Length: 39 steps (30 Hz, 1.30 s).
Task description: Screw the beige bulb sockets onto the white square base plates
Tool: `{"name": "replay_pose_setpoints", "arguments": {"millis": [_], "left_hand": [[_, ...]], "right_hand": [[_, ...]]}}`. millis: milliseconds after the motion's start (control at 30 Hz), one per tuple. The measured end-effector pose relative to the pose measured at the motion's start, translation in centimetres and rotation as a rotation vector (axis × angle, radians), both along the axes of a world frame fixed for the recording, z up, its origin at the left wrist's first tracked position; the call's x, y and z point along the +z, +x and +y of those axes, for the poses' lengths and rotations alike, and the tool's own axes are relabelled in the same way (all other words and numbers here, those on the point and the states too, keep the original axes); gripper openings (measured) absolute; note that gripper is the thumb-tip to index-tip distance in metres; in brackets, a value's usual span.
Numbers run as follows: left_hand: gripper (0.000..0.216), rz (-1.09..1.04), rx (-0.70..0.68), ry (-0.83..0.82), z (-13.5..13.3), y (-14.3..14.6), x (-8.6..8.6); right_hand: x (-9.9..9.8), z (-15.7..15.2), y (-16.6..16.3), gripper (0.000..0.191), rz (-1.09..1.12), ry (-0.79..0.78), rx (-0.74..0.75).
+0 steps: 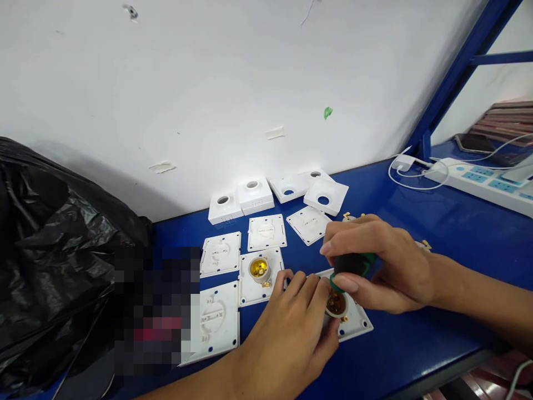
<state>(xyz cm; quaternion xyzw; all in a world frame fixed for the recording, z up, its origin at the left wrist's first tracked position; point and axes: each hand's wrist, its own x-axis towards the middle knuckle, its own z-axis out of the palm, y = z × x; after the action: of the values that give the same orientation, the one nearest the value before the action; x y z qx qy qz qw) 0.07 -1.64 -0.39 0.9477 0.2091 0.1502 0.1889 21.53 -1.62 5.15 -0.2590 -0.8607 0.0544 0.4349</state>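
Observation:
My right hand (pixel 387 264) is closed around the handle of a black and green screwdriver (pixel 356 265). The tool points down into a round lamp socket (pixel 336 305) with a brass-coloured inside; its tip is hidden. That socket sits on a square white base plate (pixel 358 325) near the table's front. Bent fingers of my left hand (pixel 291 322) grip the socket and the plate's left side, covering part of both. Just left of that hand lies another white plate (pixel 245 291) bearing a similar socket (pixel 260 270).
Several bare white plates (pixel 222 253) lie to the left and behind. White covers with round holes (pixel 255 200) line the wall. Small brass parts (pixel 347 217) show behind my right hand. A black plastic bag (pixel 62 250) stands left, a power strip (pixel 491 183) right.

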Motion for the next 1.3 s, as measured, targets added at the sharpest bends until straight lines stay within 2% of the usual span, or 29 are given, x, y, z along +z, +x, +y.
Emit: {"name": "replay_pose_setpoints", "arguments": {"millis": [133,500,633,833,1000,1133,1300], "left_hand": [[0.018,0.024,0.004,-0.011,0.06,0.05,0.23],[0.019,-0.011,-0.008,0.016,0.09,-0.03,0.08],[0.021,-0.012,-0.016,0.015,0.12,-0.02,0.14],[0.011,0.02,-0.028,-0.02,0.26,-0.03,0.21],[0.02,0.062,-0.023,-0.048,0.32,0.03,0.23],[0.016,0.069,-0.017,-0.07,0.18,-0.02,0.3],[0.027,0.051,-0.02,-0.065,0.19,-0.08,0.2]], "right_hand": [[0.03,-0.03,0.13,0.014,-0.019,-0.016,0.026],[0.04,-0.07,0.09,0.011,-0.073,0.018,-0.067],[-0.26,0.02,0.28,0.015,-0.071,-0.045,-0.042],[-0.19,-0.23,0.29,0.019,-0.093,-0.086,-0.082],[-0.1,-0.39,0.37,0.023,-0.109,-0.13,-0.125],[-0.19,-0.27,0.42,0.027,-0.112,-0.165,-0.167],[-0.07,-0.27,0.46,0.03,-0.131,-0.19,-0.18]]}}
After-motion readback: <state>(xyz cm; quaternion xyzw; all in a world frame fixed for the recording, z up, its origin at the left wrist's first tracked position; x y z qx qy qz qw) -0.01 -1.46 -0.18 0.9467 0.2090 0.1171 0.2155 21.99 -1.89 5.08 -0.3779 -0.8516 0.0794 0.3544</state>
